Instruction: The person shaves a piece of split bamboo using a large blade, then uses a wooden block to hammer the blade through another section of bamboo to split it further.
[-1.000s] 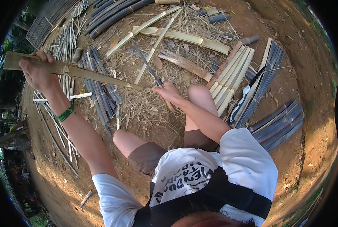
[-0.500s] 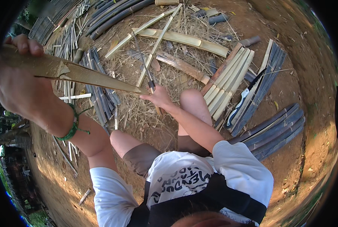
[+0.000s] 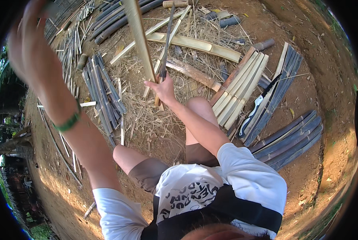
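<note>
My right hand (image 3: 163, 90) is closed around the wooden handle of a long-bladed knife (image 3: 167, 44), its dark blade pointing away from me. Against the thumb side of the same hand rests the lower end of a split bamboo strip (image 3: 141, 40), which rises steeply to the far edge and is slightly blurred. My left hand (image 3: 33, 60) is raised at the far left, apart from the strip, with its fingers stretched out and blurred by motion. A green cord bracelet circles that wrist.
Pale split bamboo (image 3: 241, 88) lies beyond my right knee, beside a folding saw (image 3: 257, 106) on dark strips. More dark strips (image 3: 291, 140) lie at the right, others (image 3: 103, 90) at the left. Shavings (image 3: 137, 108) and crossed bamboo pieces (image 3: 199, 43) cover the ground ahead.
My left hand has let go of the bamboo strip and moved up. The strip has swung from pointing left to standing steeply away from me. The knife blade has turned slightly rightward.
</note>
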`<control>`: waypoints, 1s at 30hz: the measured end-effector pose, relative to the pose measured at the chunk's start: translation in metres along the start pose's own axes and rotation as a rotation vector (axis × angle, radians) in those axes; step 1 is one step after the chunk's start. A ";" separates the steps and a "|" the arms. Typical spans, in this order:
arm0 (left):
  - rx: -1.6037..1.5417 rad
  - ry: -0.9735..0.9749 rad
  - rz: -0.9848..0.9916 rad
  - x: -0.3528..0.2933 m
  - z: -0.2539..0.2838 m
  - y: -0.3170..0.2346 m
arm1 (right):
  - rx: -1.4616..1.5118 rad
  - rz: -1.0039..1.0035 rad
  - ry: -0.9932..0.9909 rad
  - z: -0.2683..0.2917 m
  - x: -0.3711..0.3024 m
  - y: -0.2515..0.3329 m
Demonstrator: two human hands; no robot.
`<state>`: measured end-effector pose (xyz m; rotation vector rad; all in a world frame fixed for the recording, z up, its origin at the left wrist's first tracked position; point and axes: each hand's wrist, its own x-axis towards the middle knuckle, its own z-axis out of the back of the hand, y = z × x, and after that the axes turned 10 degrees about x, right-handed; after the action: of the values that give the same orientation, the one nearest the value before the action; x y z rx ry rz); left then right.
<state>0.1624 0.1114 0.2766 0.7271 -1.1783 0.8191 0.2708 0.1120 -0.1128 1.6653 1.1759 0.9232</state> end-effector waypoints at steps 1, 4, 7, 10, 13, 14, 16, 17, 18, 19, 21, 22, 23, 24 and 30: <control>-0.068 -0.092 0.020 -0.022 0.015 0.001 | -0.017 0.007 -0.048 0.006 0.014 -0.002; -0.684 -0.319 0.194 -0.069 0.117 -0.001 | -0.010 -0.062 -0.127 0.011 0.036 -0.013; -1.202 -0.130 0.177 -0.108 0.173 -0.041 | 0.097 -0.198 -0.214 0.014 0.061 -0.020; -1.604 0.551 0.251 -0.152 0.114 -0.094 | 0.182 -0.189 -0.298 0.031 0.080 0.006; -1.973 0.703 0.076 -0.173 0.078 -0.187 | 0.407 -0.293 -0.455 0.049 0.114 -0.020; -2.176 0.627 0.005 -0.169 0.071 -0.220 | 0.450 -0.300 -0.519 0.076 0.137 -0.044; -2.380 0.308 -0.195 -0.157 0.065 -0.274 | 0.388 -0.335 -0.514 0.091 0.140 -0.060; -2.483 0.137 -0.298 -0.155 0.063 -0.309 | 0.368 -0.335 -0.563 0.100 0.139 -0.066; -2.584 0.154 -0.356 -0.155 0.063 -0.328 | 0.353 -0.336 -0.610 0.105 0.137 -0.069; -2.643 0.226 -0.336 -0.159 0.064 -0.331 | 0.326 -0.356 -0.617 0.099 0.130 -0.066; -2.750 0.321 -0.279 -0.169 0.067 -0.335 | 0.256 -0.360 -0.641 0.094 0.115 -0.052; -2.787 0.343 -0.257 -0.172 0.069 -0.338 | 0.238 -0.351 -0.626 0.095 0.116 -0.054; -2.812 0.350 -0.246 -0.174 0.070 -0.340 | 0.219 -0.341 -0.614 0.096 0.117 -0.055; -2.836 0.353 -0.234 -0.175 0.070 -0.341 | 0.199 -0.333 -0.609 0.099 0.115 -0.054; -2.917 0.334 -0.184 -0.177 0.069 -0.340 | 0.097 -0.296 -0.595 0.107 0.123 -0.066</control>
<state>0.3871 -0.1519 0.0986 -1.6160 -0.7733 -1.2004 0.3822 0.2161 -0.2009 1.6237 1.0172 0.1613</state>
